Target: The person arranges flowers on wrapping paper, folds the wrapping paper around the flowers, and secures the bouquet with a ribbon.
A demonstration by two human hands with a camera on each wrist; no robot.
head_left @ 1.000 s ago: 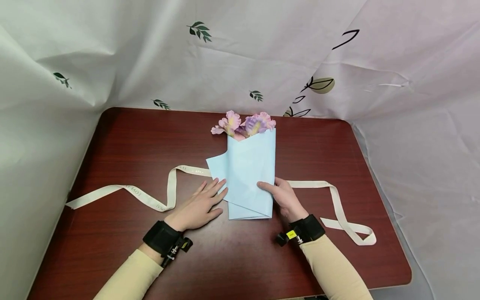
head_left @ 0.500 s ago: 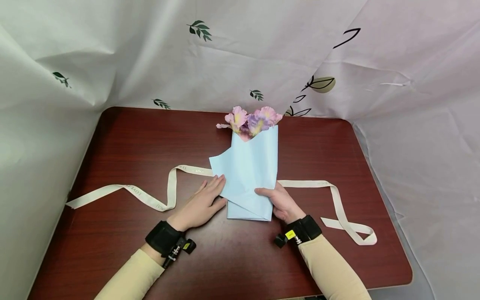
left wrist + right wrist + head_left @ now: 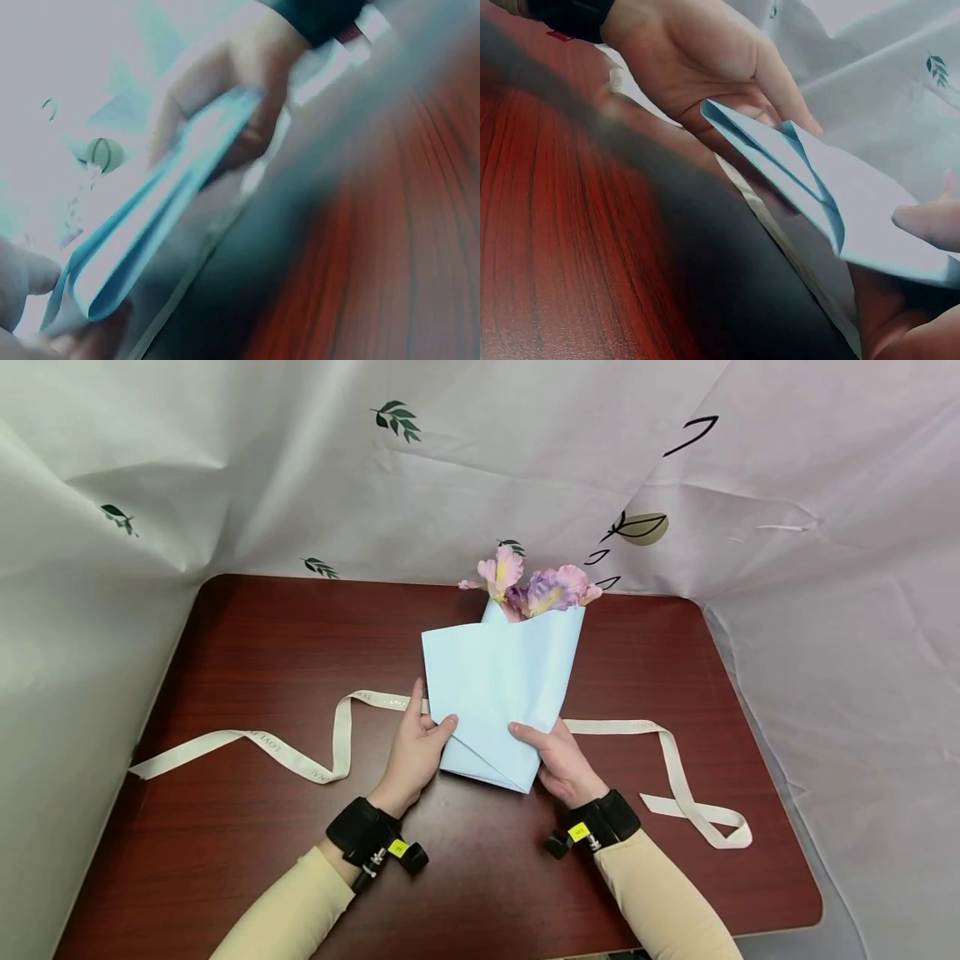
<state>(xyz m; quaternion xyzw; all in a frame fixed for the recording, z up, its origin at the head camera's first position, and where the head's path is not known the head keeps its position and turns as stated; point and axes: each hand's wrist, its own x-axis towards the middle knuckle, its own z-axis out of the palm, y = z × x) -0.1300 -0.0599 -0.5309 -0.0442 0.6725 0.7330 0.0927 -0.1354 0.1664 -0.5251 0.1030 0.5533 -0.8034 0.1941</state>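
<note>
A bouquet of pink and purple flowers [image 3: 551, 589] stands out of folded light blue wrapping paper [image 3: 498, 681] in the head view. My right hand [image 3: 566, 764] grips its lower right edge, thumb on the front and fingers behind. At the lower left edge, my left hand [image 3: 412, 752] holds the paper between thumb and fingers, the index finger pointing up along the side. Both wrist views show the paper's folded bottom end [image 3: 180, 187] raised above the table, with fingers underneath. A cream ribbon [image 3: 292, 760] runs behind the bouquet and emerges on both sides.
The dark red wooden table [image 3: 300, 643] carries the ribbon's loose right end [image 3: 720, 827], which is looped near the right edge. White leaf-printed cloth [image 3: 465, 468] hangs behind and beside the table.
The bouquet has risen off the table and tilted to the right, its flowers shifting up and right. My left hand has gone from lying flat by the paper to gripping its edge.
</note>
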